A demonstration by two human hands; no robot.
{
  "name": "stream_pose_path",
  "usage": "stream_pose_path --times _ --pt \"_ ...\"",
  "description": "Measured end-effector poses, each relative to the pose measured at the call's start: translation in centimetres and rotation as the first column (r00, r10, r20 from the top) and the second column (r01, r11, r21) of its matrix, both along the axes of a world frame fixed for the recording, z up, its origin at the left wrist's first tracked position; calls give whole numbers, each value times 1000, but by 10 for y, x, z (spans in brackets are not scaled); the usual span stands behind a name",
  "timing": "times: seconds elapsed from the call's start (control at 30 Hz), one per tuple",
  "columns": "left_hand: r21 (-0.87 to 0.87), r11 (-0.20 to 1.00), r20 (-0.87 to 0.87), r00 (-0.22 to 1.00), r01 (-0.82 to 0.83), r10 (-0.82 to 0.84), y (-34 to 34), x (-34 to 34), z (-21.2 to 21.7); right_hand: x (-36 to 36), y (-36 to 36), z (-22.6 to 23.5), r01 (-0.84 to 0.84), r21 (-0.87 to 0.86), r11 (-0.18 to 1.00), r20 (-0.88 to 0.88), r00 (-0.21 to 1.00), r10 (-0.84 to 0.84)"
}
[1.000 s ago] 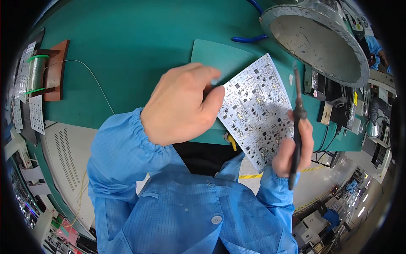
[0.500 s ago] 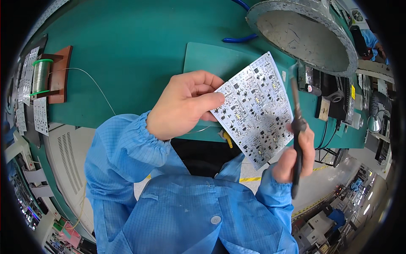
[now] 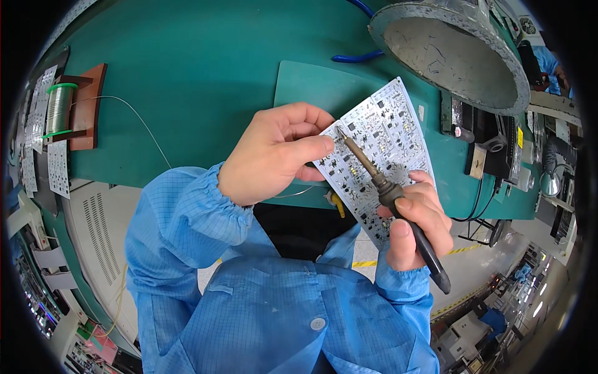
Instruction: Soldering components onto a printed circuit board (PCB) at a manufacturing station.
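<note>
A white circuit board panel (image 3: 389,128), dotted with small black and silver parts, is held tilted over the near edge of the bench. My left hand (image 3: 274,153) is closed on its left corner, thumb on top and the other fingers behind. In my right hand (image 3: 423,218) is a soldering iron (image 3: 389,190) with a dark handle. Its tip points up and left to the board's upper left part, close to my left thumb; whether it touches cannot be made out. The right fingers wrap the handle over the board's lower right edge.
A solder wire spool (image 3: 60,109) sits on a brown stand (image 3: 93,109) at the left, its wire trailing toward my left sleeve. Boards (image 3: 59,168) lie beside it. A grey fume hood (image 3: 451,59) overhangs the far right. Black equipment (image 3: 492,134) stands beneath it on the green bench (image 3: 187,56).
My right hand has swung the soldering iron from upright beside the board's right edge to leftward across it, tip now near my left thumb. The left hand and board have barely moved.
</note>
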State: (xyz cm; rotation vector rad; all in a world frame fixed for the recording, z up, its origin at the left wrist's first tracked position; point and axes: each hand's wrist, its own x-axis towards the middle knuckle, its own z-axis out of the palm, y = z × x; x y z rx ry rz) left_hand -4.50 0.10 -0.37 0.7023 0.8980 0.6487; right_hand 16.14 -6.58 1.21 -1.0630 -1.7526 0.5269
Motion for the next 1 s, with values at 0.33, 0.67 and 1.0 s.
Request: stream_pose_path --times 0.33,0.67,1.0 --pt "3 1000 8 1000 6 -6 0 -1 -2 -2 -1 0 22 -26 999 -23 999 -22" --pt "-2 1000 25 1000 4 -4 0 -1 -1 3 2 10 -23 -5 1000 133 991 23" --pt "-2 1000 31 1000 5 -5 1 -1 -2 -3 -1 13 0 -12 1000 180 984 2"
